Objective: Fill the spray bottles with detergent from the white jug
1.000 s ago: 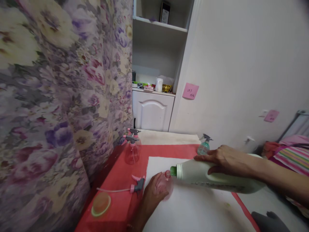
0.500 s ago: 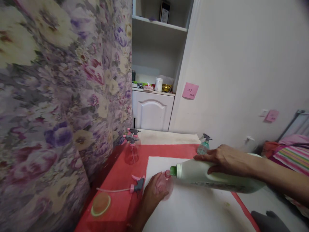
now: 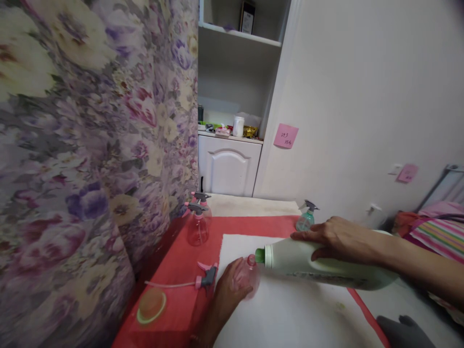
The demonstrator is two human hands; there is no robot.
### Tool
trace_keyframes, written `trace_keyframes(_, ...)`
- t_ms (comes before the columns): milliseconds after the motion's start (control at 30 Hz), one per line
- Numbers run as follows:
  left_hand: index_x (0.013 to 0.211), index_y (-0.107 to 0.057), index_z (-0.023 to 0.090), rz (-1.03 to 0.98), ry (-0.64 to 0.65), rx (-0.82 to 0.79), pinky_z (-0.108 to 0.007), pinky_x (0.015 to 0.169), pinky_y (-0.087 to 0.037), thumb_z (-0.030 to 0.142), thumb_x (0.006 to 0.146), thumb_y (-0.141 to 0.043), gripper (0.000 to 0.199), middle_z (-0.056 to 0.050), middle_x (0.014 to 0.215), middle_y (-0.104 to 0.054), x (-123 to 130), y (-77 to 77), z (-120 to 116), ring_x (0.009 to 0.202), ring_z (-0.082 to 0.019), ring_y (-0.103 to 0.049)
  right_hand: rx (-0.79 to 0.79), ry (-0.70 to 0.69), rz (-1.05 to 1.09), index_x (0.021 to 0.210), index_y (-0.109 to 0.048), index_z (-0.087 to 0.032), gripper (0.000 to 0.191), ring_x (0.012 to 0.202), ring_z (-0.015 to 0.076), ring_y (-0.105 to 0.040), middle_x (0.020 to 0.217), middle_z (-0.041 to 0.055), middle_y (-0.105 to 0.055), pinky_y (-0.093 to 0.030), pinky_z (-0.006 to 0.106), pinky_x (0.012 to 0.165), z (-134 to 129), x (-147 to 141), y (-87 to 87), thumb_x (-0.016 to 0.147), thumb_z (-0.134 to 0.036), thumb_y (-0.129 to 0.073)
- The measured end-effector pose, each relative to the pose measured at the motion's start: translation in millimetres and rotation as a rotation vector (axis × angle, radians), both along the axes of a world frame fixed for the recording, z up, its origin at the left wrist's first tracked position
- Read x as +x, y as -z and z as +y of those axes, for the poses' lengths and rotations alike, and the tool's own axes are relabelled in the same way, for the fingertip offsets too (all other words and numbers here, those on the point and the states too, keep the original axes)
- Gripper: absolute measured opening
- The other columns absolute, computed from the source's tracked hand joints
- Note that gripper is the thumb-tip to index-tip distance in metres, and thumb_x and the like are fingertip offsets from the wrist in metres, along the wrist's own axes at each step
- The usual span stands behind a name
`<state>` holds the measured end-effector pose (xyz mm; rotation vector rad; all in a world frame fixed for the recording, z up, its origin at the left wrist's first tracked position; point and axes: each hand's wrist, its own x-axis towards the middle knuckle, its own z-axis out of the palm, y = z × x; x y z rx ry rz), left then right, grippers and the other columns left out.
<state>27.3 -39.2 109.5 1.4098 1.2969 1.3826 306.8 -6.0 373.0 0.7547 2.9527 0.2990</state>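
My left hand is wrapped round a clear pink spray bottle whose top is off, over the white sheet. In my right hand is a large pale green jug, tipped on its side. Its green spout is at the pink bottle's mouth; I cannot make out any liquid running between them. Left of my left hand lies a pink and grey spray head with its long tube. A round green-rimmed cap rests nearer the table's left edge.
Two pink spray bottles with heads on stand at the back left of the red cloth. A teal spray bottle stands at the back right, just beyond the jug. The floral curtain borders the left side.
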Motion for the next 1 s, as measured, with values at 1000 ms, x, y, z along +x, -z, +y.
trace_keyframes(1000,0.125,-0.056,0.021,0.013,-0.009,0.003,-0.040,0.107,-0.042,0.013,0.061,-0.068,0.065,-0.011,0.133,-0.059,-2.9,-7.3,-4.9,0.126,-0.027,-0.053,0.038,0.003,0.019,0.135,-0.052,-0.028,0.044,0.058,0.0186,-0.062,0.084,0.0071,-0.069,-0.039,0.028,0.054,2.9,1.7,4.1,0.093,-0.041,-0.052)
